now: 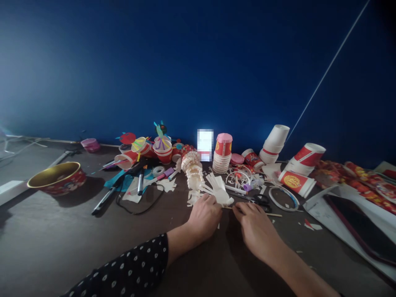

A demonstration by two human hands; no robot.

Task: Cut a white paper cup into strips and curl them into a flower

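My left hand (204, 216) is closed, its fingers curled down at the near edge of a cut white paper cup piece (219, 190). A thin wooden stick (274, 215) lies crosswise; one end passes under my right hand (255, 225) and a short stretch shows between the hands. The left hand's fingers are round the stick's left part. My right hand is bent over the stick, fingertips pressed down on it near the table. Black scissors (262, 201) lie just beyond the right hand.
Stacked paper cups (222, 159) stand at the back, beside a bright screen (205, 144). A gold-rimmed bowl (62, 181) is at the left, with a black cutter (105, 200) and marker (140, 183) nearer the middle. A tape ring (284, 199) and dark phone (361, 225) are at the right.
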